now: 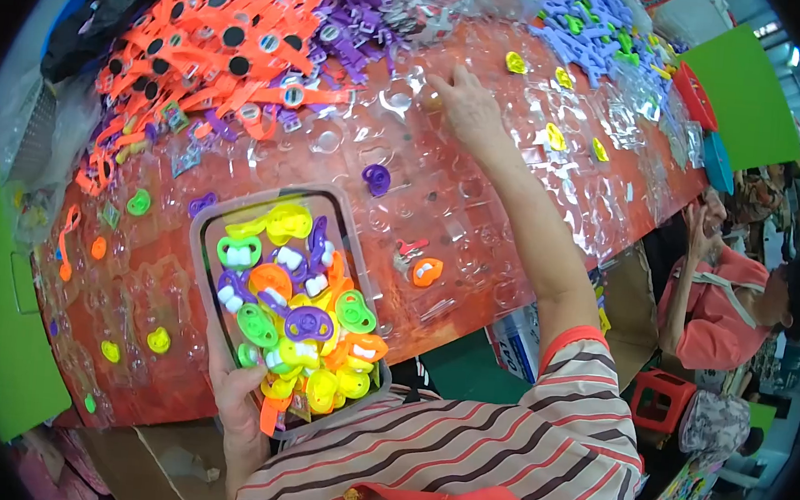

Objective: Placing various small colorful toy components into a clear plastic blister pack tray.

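Note:
My left hand (241, 400) grips the near left side of a clear plastic tub (201, 244), thumb over its rim. Toy pacifiers (308, 324) in yellow, green, purple and orange fill the tub, which tilts toward me. Stretched out to the far middle of the table, my right hand (472, 110) is over clear moulded plastic trays (408, 152). Its thumb and a finger stand apart, and I see nothing held between them; the other fingers are partly hidden. A purple pacifier (376, 180) and an orange one (426, 272) lie on the trays nearby.
Orange toy watches (210, 38) are heaped at the far left, with purple pieces (351, 35) beside them. Blue-violet pieces (591, 25) are piled at the far right. More yellow pacifiers (554, 137) dot the trays. Another person (729, 304) sits at the right, near a red stool (660, 402).

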Available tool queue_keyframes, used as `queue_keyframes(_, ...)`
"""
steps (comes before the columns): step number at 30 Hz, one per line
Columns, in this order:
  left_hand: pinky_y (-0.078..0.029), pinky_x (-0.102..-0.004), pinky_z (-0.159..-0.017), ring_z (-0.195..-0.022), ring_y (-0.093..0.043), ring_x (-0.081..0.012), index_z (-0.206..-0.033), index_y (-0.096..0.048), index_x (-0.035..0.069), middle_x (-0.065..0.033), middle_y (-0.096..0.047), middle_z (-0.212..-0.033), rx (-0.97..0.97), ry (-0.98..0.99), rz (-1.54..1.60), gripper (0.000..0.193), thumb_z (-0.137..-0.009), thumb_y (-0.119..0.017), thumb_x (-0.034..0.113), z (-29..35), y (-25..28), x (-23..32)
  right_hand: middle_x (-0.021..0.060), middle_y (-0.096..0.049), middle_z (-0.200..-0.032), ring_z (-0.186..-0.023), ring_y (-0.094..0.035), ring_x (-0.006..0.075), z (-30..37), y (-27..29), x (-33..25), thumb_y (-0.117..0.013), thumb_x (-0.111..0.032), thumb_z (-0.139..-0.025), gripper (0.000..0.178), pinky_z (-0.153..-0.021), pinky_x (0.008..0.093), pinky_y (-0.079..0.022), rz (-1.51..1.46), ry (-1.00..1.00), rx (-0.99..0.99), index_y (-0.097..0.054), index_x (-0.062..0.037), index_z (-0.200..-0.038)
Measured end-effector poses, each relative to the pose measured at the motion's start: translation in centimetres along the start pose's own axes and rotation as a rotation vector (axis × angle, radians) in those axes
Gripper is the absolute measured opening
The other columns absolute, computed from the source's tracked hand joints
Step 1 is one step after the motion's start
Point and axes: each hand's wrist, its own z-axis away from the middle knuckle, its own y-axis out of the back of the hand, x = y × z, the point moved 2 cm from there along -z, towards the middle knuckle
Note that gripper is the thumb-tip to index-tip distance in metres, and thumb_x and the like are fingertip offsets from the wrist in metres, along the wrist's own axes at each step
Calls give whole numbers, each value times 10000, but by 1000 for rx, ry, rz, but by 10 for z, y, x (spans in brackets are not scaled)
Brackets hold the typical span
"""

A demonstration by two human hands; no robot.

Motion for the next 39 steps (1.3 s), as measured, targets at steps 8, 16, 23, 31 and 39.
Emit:
queue_keyframes(8, -409, -374, -1069, -1251, -514, -244, -1520, -241, 3, -127, -494, -1370, -20, 30, -63, 912, -688, -609, 63, -10, 8, -16, 130, -613, -1004, -813, -647, 334, 21, 74, -90, -618, -116, -879, 232, -689, 422, -526, -483, 52, -6, -638, -93, -1109)
queue_keyframes(16, -444, -347, -1023, -1169, -547, -209, -1511, -275, 39, -92, -538, -1251, -84, 150, -26, 862, -713, -601, 23, -5, -15, -24, 121, -595, -944, -782, -645, 298, 50, 101, -203, -686, -175, -830, 272, -634, 398, -520, -525, 377, -214, -606, -58, -1061)
queue_keyframes(23, -432, -353, -1050, -1212, -529, -224, -1503, -273, 18, -114, -509, -1328, -121, 155, 14, 864, -690, -563, -14, -6, -29, -35, 100, -549, -875, -809, -615, 256, 59, 100, -202, -669, -139, -726, 200, -608, 360, -501, -382, 395, -11, -577, -61, -885)
queue_keyframes(31, -459, -342, -1022, -1194, -545, -217, -1512, -260, 19, -117, -519, -1317, -197, 243, -7, 882, -688, -573, -11, -29, -61, -45, 124, -569, -934, -891, -614, 303, 66, 104, -152, -660, -133, -780, 327, -696, 395, -511, -376, 278, -234, -567, -50, -1082)
queue_keyframes(39, -453, -368, -1050, -1228, -533, -233, -1521, -246, 34, -130, -494, -1357, -265, 323, -36, 899, -690, -585, -26, -69, -106, -55, 156, -576, -977, -902, -607, 345, 61, 105, -80, -635, -107, -810, 357, -736, 433, -507, -563, 120, -144, -573, -49, -1157)
